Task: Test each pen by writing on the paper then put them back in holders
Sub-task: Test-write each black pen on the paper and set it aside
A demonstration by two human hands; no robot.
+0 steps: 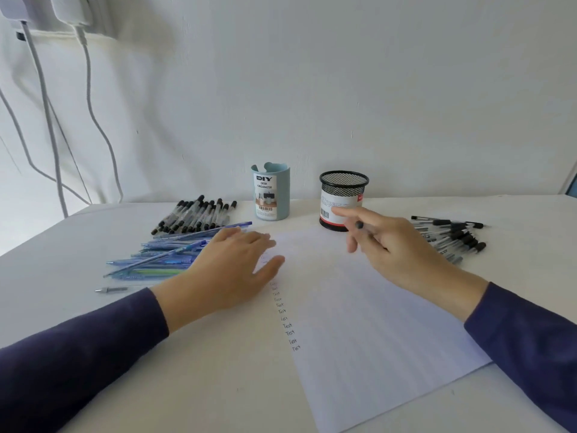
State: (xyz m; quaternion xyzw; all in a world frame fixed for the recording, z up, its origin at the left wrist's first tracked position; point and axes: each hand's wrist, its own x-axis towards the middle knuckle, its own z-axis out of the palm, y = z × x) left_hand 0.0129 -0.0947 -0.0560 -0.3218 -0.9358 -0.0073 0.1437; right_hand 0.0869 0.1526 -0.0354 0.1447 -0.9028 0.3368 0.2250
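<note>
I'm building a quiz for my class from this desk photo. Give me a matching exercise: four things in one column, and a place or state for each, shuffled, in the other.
Column one
1 blue holder
2 mesh holder
3 blue pens
4 right hand

Column two
A grips a pen
B heaped left of the paper
C labelled DIY
D black, with a white label

Pairs: 1-C, 2-D, 3-B, 4-A

White table set against a plain white wall. Two white plugs at upper left, with grey cables hanging down behind the table edge. Lighting soft and even.
</note>
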